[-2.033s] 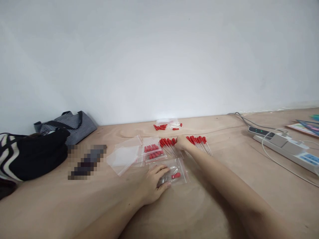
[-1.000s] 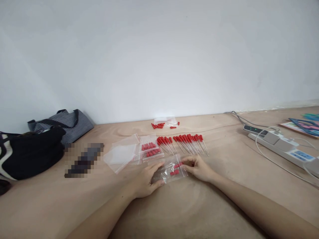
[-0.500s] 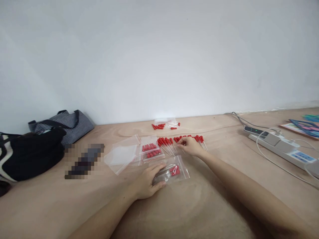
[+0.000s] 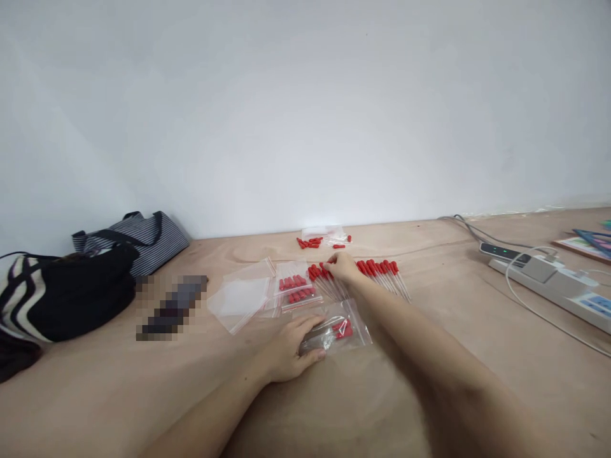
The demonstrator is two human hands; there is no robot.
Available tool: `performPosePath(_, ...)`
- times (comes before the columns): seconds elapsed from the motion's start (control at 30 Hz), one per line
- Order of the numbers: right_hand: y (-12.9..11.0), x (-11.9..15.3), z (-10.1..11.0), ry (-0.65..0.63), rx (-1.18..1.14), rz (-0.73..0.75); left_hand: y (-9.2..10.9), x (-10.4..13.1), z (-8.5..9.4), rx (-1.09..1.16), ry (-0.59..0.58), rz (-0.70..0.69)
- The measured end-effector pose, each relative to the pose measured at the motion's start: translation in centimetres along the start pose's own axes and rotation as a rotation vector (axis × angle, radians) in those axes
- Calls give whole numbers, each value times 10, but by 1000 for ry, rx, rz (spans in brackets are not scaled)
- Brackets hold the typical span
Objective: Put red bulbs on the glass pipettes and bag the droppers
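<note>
My left hand [image 4: 298, 346] lies on the table around the near end of a clear zip bag [image 4: 360, 334], thumb at one side and fingers at the other. Inside that bag are several red pieces [image 4: 342, 329]. Beyond it, my right hand [image 4: 342, 266] reaches over a row of thin pale sticks with red tips [image 4: 377, 267]. Its thumb and forefinger are pinched at a red tip [image 4: 324, 270] toward the row's left part. The hand hides the middle of the row. To the left lie filled zip bags [image 4: 300, 294] with red pieces in them.
Flat translucent zip bags [image 4: 238, 296] lie left of the filled ones. Loose red pieces [image 4: 310, 243] sit near the wall beside another clear bag [image 4: 329, 234]. A power strip [image 4: 548, 280] with cables is at right; a black bag [image 4: 90, 292] and striped bag [image 4: 160, 245] are at left.
My right hand has moved left along the row, uncovering red tips on its right side. My left hand stays on the zip bag. The whole view has turned slightly left.
</note>
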State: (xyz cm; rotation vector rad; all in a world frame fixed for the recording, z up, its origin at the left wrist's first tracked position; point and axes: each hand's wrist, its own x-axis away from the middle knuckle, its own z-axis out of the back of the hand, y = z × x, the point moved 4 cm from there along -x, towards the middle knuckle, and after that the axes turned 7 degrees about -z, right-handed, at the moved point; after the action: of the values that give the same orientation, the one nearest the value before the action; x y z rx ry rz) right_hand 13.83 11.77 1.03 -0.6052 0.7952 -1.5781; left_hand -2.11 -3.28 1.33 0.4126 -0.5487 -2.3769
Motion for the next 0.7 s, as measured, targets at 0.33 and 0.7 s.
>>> performPosePath(0.33, 70, 66, 100, 290, -649, 59, 3, -1, 3, 14, 17, 31)
performPosePath(0.7, 77, 103, 51, 64, -971, -169, 0, -2, 2, 9, 57, 28)
